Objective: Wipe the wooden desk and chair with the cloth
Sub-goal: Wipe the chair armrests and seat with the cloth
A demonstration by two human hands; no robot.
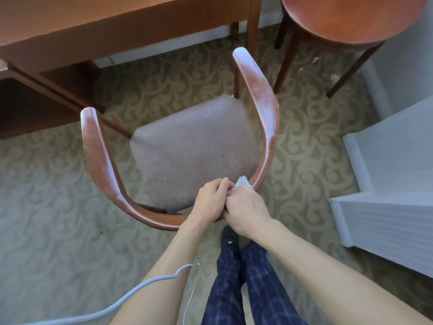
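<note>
Cloth (pixel 243 182) bunched small at the back curve of the chair (pixel 264 106), just past the knuckles, on the right stretch of the wooden rail. Right hand (pixel 248 211) curled tight around it; left hand (pixel 212 201) touching alongside, fingers bent, pinching at the same bundle. Rail's long run sweeps forward up the dusty right armrest, nearer the right hand. One cloth, one chair, one desk (pixel 98 26), two hands.
</note>
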